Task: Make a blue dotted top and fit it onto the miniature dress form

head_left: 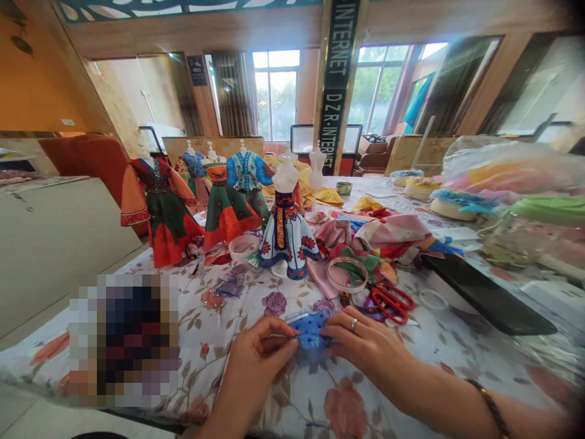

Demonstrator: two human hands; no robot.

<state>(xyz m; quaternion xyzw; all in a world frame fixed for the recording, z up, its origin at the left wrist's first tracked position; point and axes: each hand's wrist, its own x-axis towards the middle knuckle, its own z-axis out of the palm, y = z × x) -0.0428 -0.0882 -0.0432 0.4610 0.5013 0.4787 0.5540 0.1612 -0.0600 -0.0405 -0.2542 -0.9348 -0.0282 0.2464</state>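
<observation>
Cloth (pixel 312 326): a small blue piece with dark starry prints and a pale edge along its top is stretching between the two hands, just above the table.
Left hand (pixel 265 356): thumb and index finger are closing together on the near-left edge of the cloth.
Right hand (pixel 368 341): fingers are bending in, with the tips pinching the opposite edge; a ring is circling one finger.
Slipping: a piece this small is leaving little to grip, so a loosening pinch could be letting a fold spring open or skewing the edge.
Snagging: red-handled scissors (pixel 393 303) are lying just beyond the right hand, so a forward sweep could be knocking them or catching the cloth.
Mixing: fabric scraps (pixel 388 235) are heaping up beyond the right hand, so a dropped piece could be getting lost among them.
Tablecloth (pixel 196 378): floral print is spreading under and around both hands.
Beyond the hands: a miniature dress form (pixel 287 174) is wearing a white floral skirt (pixel 292 244); a pink tape roll (pixel 345 286) is resting nearer the right hand.
Right of the hands: a black smartphone (pixel 487 296) is lying face up, it seems, near a green-lidded jar (pixel 548 210).
Left of the left hand: a pixelated patch is hiding whatever is there.
Room: windows (pixel 276 100) are letting daylight in behind a lettered pillar (pixel 337 91), and dark curtains (pixel 232 94) are hanging alongside.
</observation>
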